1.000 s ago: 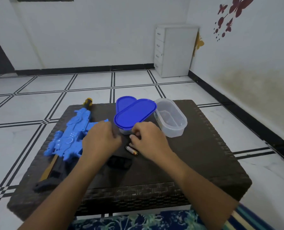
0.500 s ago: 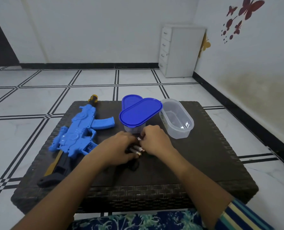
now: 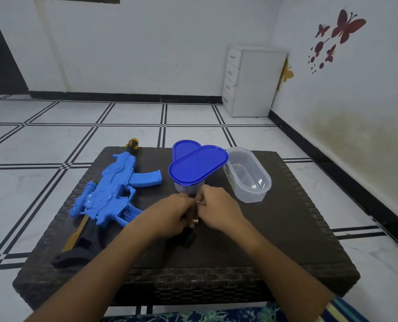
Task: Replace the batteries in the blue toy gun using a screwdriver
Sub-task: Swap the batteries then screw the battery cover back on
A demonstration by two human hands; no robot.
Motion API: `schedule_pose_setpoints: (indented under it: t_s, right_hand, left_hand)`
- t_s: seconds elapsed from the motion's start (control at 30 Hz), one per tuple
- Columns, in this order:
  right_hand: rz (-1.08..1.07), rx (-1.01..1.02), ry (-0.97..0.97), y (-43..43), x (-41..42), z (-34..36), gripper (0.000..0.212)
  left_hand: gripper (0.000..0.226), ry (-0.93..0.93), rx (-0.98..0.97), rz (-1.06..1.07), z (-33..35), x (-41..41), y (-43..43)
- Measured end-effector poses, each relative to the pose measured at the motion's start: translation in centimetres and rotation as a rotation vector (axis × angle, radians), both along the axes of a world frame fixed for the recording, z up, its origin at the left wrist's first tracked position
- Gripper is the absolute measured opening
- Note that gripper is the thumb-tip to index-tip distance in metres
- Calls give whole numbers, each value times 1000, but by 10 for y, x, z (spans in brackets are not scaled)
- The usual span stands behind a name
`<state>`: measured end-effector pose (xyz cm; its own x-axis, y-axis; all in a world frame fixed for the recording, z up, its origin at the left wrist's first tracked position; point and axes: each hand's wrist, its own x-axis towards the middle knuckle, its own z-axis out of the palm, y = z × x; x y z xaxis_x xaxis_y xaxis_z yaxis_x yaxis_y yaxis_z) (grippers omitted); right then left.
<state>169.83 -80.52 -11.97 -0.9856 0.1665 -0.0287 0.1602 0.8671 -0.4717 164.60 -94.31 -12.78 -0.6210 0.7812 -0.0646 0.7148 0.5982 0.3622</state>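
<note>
1. A person's left hand (image 3: 170, 216) and right hand (image 3: 218, 210) meet just in front of the blue-lidded container (image 3: 198, 168). The left hand's fingers curl round the batteries (image 3: 195, 221), of which only one brass-coloured end shows. The right hand's fingertips pinch a thin metal piece (image 3: 200, 202), too small to tell whether it is a screw or part of a cell.
2. Likely hazard: the cells are round and bunched in a partly hidden grip. If that grip loosens, one could roll across the woven table (image 3: 286, 228) and over its near edge.
3. Second hazard: used and fresh cells could get mixed where the hands crowd together, or a cell could go back in reversed. Either way the toy would stay dead.
4. Third hazard: the small metal piece could fall into the table's weave. A black part (image 3: 188, 239), possibly the compartment cover, lies half under the hands in front of the container and could be knocked aside.
5. The blue toy gun (image 3: 114, 194) lies flat on its side to the left of the container, apart from both hands.
6. The gun's long axis runs diagonally. The black stock sits left of and nearer than the container, and the muzzle points away from the person, ending left of the container's far end.
7. The magazine juts toward the container, and what appears to be the open battery bay (image 3: 129, 212) faces up.
8. An open clear tub (image 3: 249, 175) stands just right of the container.
</note>
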Motion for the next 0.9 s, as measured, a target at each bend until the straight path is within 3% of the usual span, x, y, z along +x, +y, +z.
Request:
schedule_pose_setpoints:
  t_s: [0.13, 0.33, 0.43, 0.53, 0.67, 0.77, 0.9]
  right_hand:
    - [44, -172, -67, 11, 8, 6, 5]
    - [104, -359, -64, 24, 12, 6, 20]
    - [83, -442, 62, 31, 15, 16, 18]
    - [-85, -549, 335, 45, 22, 37, 14]
    - [-530, -326, 674, 73, 30, 43, 13]
    - [-648, -148, 643, 88, 28, 25, 12]
    - [-658, -90, 528, 102, 23, 9, 19]
  left_hand:
    - [15, 51, -21, -18, 1, 0, 0]
    - [21, 75, 47, -50, 7, 1, -3]
    - [27, 88, 238, -4, 21, 7, -6]
    - [25, 89, 535, 137, 42, 14, 8]
    - [16, 47, 702, 286, 60, 16, 69]
    - [14, -18, 680, 308, 51, 10, 119]
    - [15, -5, 546, 314, 32, -3, 157]
